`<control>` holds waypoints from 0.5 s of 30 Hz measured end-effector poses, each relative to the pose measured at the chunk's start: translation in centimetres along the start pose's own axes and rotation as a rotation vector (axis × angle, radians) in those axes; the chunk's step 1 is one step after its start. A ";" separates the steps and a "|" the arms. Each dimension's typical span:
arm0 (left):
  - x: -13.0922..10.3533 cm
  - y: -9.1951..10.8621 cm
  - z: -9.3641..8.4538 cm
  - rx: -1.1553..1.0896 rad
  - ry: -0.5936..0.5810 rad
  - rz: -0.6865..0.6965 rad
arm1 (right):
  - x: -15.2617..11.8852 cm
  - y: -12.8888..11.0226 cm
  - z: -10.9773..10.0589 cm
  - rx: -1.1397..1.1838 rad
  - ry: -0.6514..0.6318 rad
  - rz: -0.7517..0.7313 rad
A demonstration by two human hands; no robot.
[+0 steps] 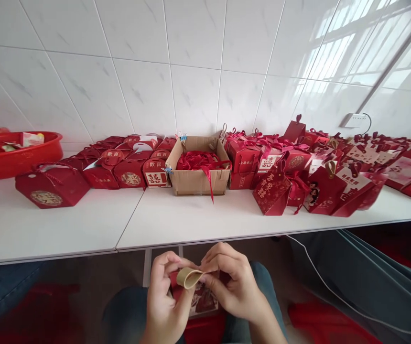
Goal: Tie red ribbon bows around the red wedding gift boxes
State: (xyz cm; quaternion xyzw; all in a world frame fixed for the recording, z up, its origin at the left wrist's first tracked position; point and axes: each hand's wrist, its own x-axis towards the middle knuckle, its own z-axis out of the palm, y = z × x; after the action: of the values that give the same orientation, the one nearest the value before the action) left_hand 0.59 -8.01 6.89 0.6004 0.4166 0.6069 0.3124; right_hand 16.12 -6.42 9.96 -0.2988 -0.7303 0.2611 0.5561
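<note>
Both hands (167, 298) (232, 282) curled at beige loop (187, 278)

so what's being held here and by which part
The left hand and right hand pinch a tan loop by its narrow end, where its two sides come together.

Single head view, facing forward, down: both hands (169, 298) close, table (177, 224) beyond, tiled wall (194, 43) farthest

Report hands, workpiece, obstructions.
Right hand pinching end of gold loop. Left hand at loop, grip unclear. Printed red box beneath. No obstruction visible.
</note>
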 end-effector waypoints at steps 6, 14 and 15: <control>0.3 0.2 1.0 -0.063 -0.087 0.036 | -0.9 1.3 -1.6 0.208 0.010 0.134; 4.1 1.3 2.7 0.007 -0.116 0.130 | -3.0 2.4 -3.2 -0.012 0.374 0.219; 4.7 0.8 2.7 0.063 -0.100 0.175 | -2.5 2.4 -4.0 -0.092 0.495 0.209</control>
State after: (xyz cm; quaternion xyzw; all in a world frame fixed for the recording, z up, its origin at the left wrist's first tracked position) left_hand 3.01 -3.88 9.60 0.6737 0.3653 0.5876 0.2595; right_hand 20.79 -6.39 7.64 -0.4522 -0.5485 0.2026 0.6735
